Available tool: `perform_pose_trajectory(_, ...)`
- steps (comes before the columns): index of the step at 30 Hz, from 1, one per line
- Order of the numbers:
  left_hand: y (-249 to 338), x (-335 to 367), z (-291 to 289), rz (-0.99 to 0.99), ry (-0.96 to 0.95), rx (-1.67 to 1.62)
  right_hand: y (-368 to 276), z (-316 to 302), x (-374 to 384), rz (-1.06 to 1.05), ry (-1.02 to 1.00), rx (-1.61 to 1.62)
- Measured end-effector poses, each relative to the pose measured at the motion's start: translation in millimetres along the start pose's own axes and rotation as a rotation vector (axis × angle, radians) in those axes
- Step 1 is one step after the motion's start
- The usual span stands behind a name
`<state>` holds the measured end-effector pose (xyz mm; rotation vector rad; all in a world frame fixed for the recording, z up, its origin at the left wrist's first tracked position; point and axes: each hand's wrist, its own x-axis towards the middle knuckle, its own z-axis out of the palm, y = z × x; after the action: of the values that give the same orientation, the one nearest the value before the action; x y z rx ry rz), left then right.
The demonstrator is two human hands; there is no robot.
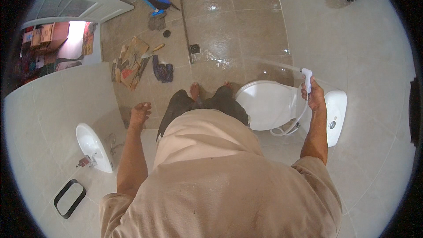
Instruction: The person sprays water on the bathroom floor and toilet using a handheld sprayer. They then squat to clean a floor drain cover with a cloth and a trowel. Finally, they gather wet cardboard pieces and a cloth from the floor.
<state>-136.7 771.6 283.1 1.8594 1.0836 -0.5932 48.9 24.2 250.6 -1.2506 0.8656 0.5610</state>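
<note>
Taking the middle of the view as the clock's centre, wet brown floor tiles point(260, 31) spread from 10 to 1 o'clock. A white door point(108, 6) stands ajar at 10. The white toilet point(266, 105) sits at 3, its lid down, just beside the right leg point(229, 105) and in the way on that side. A wall basin point(90, 145) hangs between 8 and 9. On the floor at 10 lies a flattened, stained piece of cardboard point(132, 64), a wooden-handled tool point(158, 47) at its edge, with a dark crumpled cloth point(163, 69) near it. A blue-handled mop point(156, 21) lies toward 11, and a square drain point(194, 48) sits between 11 and 12.

The left hand point(141, 113), at 9, hangs free with fingers loosely bent. Near 3, the right hand point(315, 97) has its fingers wrapped around a white spray handset point(307, 77). The handset stands upright, its head turned toward 9; a white hose point(286, 130) loops below it, and a thin water jet point(282, 65) leaves its nozzle.
</note>
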Motion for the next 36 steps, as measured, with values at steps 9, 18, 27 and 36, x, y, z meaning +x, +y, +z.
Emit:
perform_pose_trajectory(9, 1.7, -13.0, -1.7, -0.057, 0.009, 0.015, -2.1, 50.7, -1.4, 0.029, -0.125, -0.021)
perform_pose_trajectory(18, 2.9, -17.8, -7.1, -0.101, -0.001, 0.006, 2.9, 72.4, 1.5, -0.006, -0.215, 0.029)
perform_pose_trajectory(27, 3.6, -17.0, -9.1, -0.111, 0.016, 0.008, 6.8, 86.6, -7.4, -0.005, -0.224, -0.056)
perform_pose_trajectory(36, -10.0, -13.2, -6.7, -0.101, 0.010, -0.011, 4.2, 106.0, -31.5, 0.008, -0.348, -0.093)
